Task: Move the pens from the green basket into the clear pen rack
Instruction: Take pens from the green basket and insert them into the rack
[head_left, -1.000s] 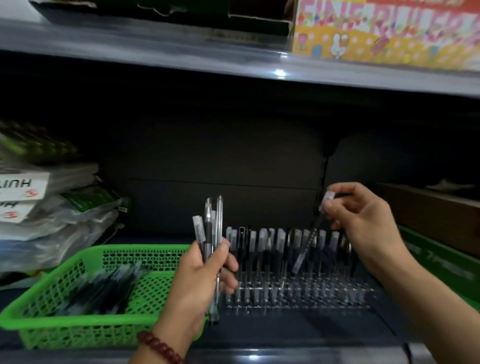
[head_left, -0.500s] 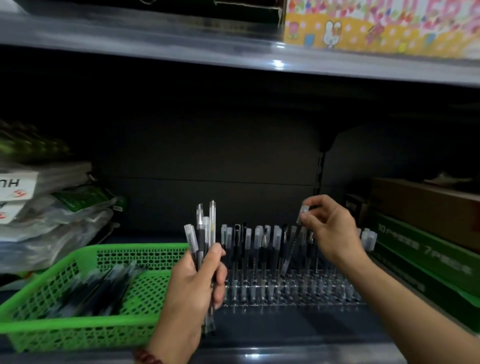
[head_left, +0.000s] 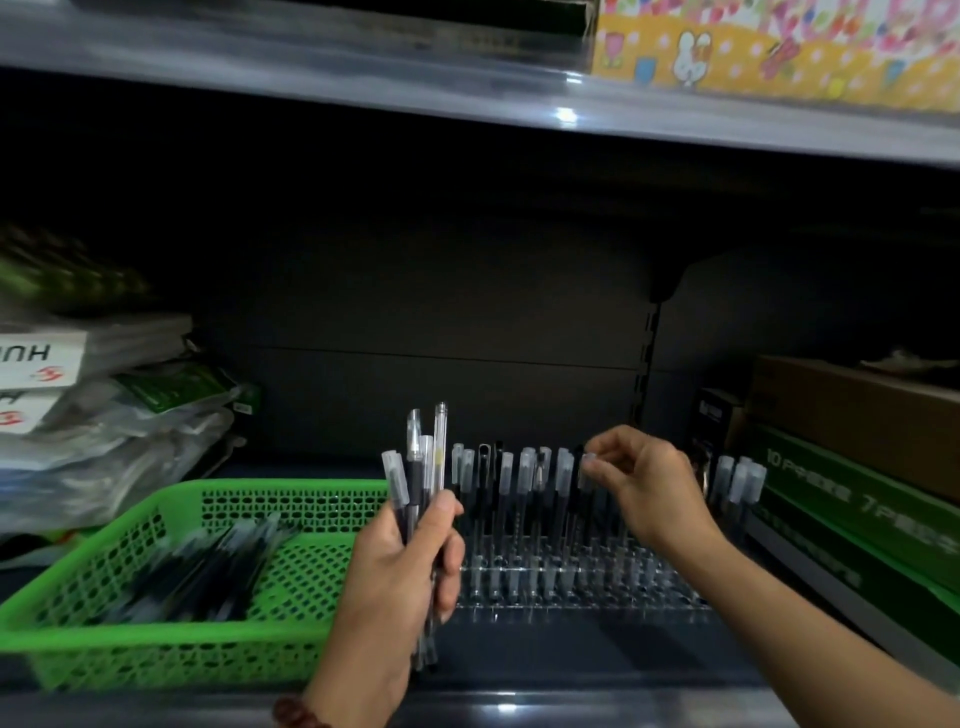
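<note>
Roughly midway: the right hand (head_left: 644, 488) pinches one pen's cap (head_left: 587, 464) among those already standing in the clear pen rack (head_left: 582, 577), the left hand (head_left: 405, 566) clutches a bundle of pens (head_left: 423, 467), and beyond it the green basket (head_left: 156, 649) holds many more.

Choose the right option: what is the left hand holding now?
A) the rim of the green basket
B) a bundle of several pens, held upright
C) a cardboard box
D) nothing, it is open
B: the left hand is closed around a bundle of pens that stand upright, beside the green basket.
</note>
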